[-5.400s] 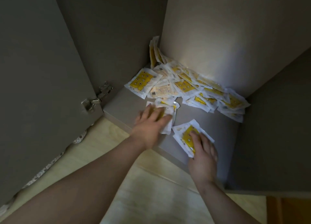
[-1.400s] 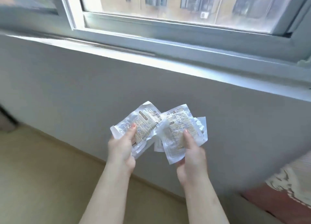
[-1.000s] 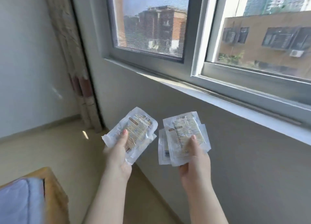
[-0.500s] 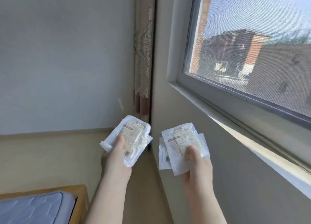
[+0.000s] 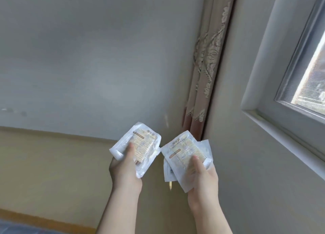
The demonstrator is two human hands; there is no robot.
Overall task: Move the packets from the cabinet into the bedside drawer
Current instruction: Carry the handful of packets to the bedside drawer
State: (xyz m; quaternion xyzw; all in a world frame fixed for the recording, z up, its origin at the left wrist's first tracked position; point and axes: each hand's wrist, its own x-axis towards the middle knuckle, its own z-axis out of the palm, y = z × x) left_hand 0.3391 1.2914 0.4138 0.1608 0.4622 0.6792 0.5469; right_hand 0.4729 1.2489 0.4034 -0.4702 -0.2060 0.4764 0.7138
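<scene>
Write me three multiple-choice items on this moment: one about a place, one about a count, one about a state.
1. Where does the patterned curtain hang?
A. In the room corner, left of the window
B. Drawn across the glass
C. Heaped on the floor

2. How many hands hold white packets?
A. None
B. One
C. Two

3. What is the left hand doing?
A. Lying flat and empty
B. Pinching its packets under the thumb
C. Making a fist on nothing

Answers:
1 A: the curtain hangs bunched in the corner, beside the window frame.
2 C: the right hand grips its own stack as well.
3 B: its thumb lies across the face of the top packet.
</scene>
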